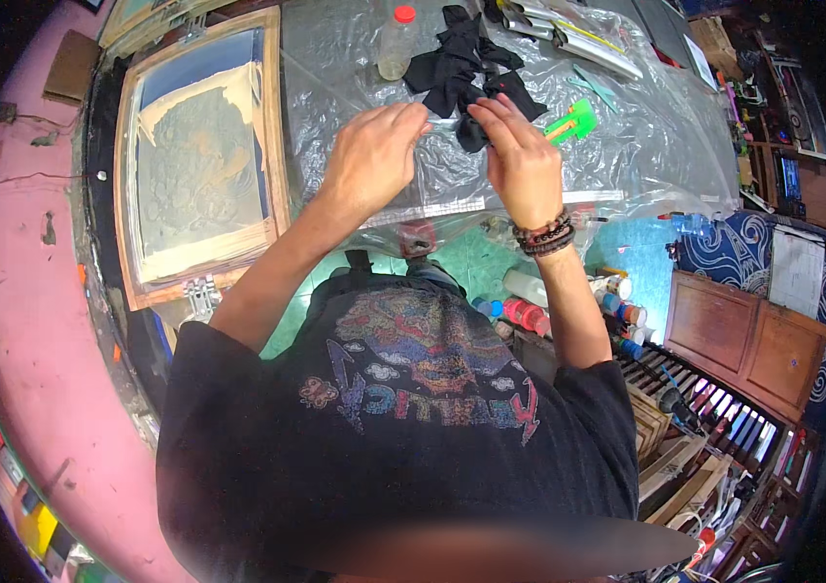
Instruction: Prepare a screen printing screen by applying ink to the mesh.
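Both hands are raised over a table covered with clear plastic sheeting (335,117). My left hand (374,160) is bent with its fingers pressed together, thumb side toward the other hand. Across a small gap, my right hand (522,165), with beaded bracelets at the wrist, has its fingers curled downward. Anything pinched in either hand is hidden or too thin to make out. Just beyond them lie crumpled black cloth pieces (462,63), partly behind the right fingers. Right of that hand is a bright green handled tool (573,121); teal strips (596,89) lie behind it.
A clear bottle with a red cap (396,44) stands at the back. Metal-edged squeegees (598,49) lie far right. On the left is a wood-framed printing screen (267,146). Coloured containers (527,316) and a slatted rack (714,389) are lower right.
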The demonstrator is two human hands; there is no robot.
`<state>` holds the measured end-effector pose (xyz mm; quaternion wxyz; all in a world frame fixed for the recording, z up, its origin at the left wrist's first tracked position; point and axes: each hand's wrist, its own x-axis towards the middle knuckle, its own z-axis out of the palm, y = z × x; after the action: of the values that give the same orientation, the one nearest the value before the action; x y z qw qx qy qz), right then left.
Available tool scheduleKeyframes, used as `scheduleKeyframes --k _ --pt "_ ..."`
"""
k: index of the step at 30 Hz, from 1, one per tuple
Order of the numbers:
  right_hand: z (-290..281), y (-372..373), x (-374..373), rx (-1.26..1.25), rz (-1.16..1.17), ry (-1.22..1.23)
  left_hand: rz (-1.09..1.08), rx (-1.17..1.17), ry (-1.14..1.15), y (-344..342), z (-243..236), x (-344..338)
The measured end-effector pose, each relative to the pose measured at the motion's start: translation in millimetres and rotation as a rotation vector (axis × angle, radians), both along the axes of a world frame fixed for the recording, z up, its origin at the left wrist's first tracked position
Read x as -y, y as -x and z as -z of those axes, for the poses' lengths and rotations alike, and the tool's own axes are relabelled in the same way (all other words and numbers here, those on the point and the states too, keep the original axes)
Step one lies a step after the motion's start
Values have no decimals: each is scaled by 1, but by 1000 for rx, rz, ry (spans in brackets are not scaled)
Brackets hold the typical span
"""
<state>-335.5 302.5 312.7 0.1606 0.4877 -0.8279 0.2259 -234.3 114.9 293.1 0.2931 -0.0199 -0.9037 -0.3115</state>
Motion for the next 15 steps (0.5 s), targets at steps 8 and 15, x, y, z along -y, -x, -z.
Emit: scheduleKeyframes --k 8,15 --pt "9 27 -28 -24 -155 -76 27 -20 102 -6 4 3" --pt "5 1 -1 -72 -187 56 -17 -61 34 1 6 -4"
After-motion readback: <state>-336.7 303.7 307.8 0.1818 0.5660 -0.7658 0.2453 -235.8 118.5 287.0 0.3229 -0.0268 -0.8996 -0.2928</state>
